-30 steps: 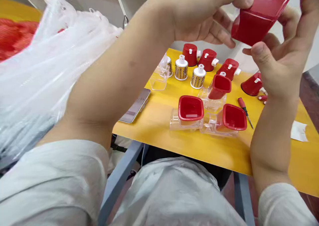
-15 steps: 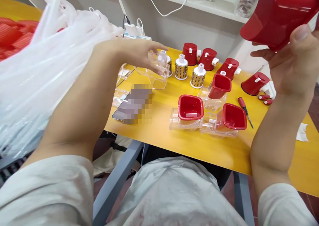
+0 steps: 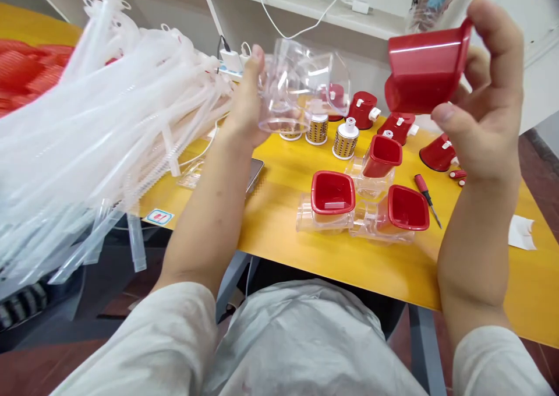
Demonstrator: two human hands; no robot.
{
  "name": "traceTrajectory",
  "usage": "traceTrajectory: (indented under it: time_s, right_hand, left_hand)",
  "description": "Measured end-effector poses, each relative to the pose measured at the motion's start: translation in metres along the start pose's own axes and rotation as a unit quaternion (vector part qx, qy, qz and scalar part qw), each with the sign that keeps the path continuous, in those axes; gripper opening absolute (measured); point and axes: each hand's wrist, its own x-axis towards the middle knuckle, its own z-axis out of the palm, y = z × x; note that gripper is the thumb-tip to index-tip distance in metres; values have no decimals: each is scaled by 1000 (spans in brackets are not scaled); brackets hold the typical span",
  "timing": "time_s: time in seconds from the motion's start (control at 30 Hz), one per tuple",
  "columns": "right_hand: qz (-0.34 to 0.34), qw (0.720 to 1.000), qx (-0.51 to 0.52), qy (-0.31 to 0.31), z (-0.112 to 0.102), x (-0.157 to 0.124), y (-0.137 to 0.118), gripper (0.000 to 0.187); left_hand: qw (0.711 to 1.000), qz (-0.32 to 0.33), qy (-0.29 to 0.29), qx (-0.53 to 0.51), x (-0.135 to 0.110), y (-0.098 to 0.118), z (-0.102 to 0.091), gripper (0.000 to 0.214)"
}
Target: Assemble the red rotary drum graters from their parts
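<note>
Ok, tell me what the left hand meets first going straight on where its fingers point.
The left hand, holding a clear plastic housing, looks headed for the pale wall under the white shelf; depth is unclear.

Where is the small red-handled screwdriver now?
The small red-handled screwdriver lies on the yellow tabletop, at right in the head view, between the square red plastic cup and the person's right forearm.

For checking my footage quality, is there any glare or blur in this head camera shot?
In the head view, a white glare streak crosses the red plastic hopper in the right hand; the clear plastic housing shows bright highlights; the clear plastic tubes at left look slightly soft.
</note>
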Motion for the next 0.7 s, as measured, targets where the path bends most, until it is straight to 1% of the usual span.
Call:
traceTrajectory:
  time_s: [0.03,0.1,0.2,0.27,0.4,0.53,0.63,0.7]
  right_hand:
    - [-12,1000,-2,-24,4,-1,-3,94]
    - [11,996,-6,-85,9,-4,-9,95]
    - [55,989,-38,-132,10,-6,-13,102]
    - [78,984,-73,-140,9,-6,-14,104]
    - [76,979,-103,-161,7,-6,-15,103]
    - [104,979,-91,-147,9,-5,-23,104]
    - [128,979,-82,-134,13,-6,-25,103]
    - [133,981,-69,-122,14,-6,-24,103]
  left_hand:
    - [1000,-5,6,7,-3,-8,8,81]
    - [1000,-14,20,6,-8,-20,21,84]
    - [1000,-21,22,-2,-11,-29,31,90]
    - [1000,-19,12,-10,-11,-33,34,89]
    - [1000,-26,2,-3,-11,-40,35,86]
    - [999,-43,2,10,-9,-49,35,100]
    - [999,-44,-4,10,-9,-54,35,111]
    - [999,-41,-4,15,-11,-55,37,114]
